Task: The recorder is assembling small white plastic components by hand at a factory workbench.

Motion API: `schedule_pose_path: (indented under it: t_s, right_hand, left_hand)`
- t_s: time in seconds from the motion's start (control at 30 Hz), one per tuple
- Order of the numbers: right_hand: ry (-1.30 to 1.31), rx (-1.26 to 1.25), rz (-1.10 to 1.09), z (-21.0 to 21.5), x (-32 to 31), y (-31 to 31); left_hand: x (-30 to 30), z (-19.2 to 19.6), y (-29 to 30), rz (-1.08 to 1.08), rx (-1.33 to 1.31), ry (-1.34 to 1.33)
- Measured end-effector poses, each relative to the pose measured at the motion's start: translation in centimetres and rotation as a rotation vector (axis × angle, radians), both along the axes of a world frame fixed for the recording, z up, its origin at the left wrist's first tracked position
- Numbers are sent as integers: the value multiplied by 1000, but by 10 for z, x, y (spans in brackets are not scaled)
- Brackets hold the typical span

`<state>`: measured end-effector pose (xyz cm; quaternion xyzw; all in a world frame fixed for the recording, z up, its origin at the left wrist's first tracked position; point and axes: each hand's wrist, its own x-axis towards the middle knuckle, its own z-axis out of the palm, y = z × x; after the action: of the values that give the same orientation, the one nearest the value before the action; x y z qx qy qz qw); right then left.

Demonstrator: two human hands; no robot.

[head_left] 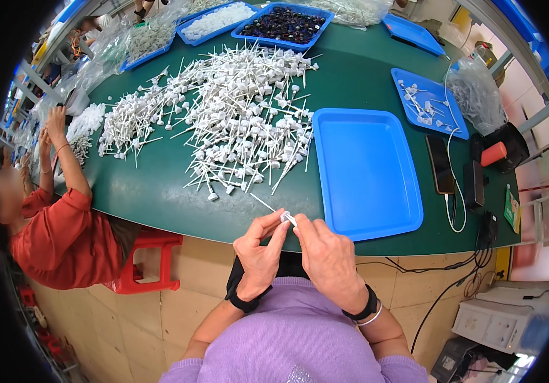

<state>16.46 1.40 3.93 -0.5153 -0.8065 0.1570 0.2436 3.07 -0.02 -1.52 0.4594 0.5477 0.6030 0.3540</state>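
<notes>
Close to the table's near edge, my left hand [260, 255] pinches a small white plastic piece with a thin stem [287, 218] between thumb and fingertips. My right hand [330, 258] closes on the same piece from the other side. Its thin white stem points up and left, past my left fingertips. Exactly what the right fingers grip is partly hidden. Beyond my hands spreads a large heap of similar white stemmed pieces [242, 121]. A blue tray [370, 172] lies flat just right of the heap, near my right hand.
At the far side are trays of white bits [217, 24] and dark, shiny pieces [281, 27]. A smaller blue tray [429, 105] holds several stemmed pieces. A phone [439, 164] with a white cable lies at right. A person in red [63, 239] works at left beside a red stool [150, 258].
</notes>
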Motion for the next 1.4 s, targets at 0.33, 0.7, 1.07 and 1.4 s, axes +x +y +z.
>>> schedule_pose_path:
  t_s: [0.33,0.7,1.07,1.4]
  right_hand:
    - [-24,33,17,0,1,0]
    - [29,-23,27,0,4,1]
    - [109,-60,47,-2,7,4]
    - [382,-233,140,-6,16,18]
  left_hand:
    - [1,-2,-1,-16,-32,-127]
    - [-3,1,-2,-98,-102,-335]
    - [-5,6,1,-153,-132,-271]
    - [-12,2,3,-236,-140,-369]
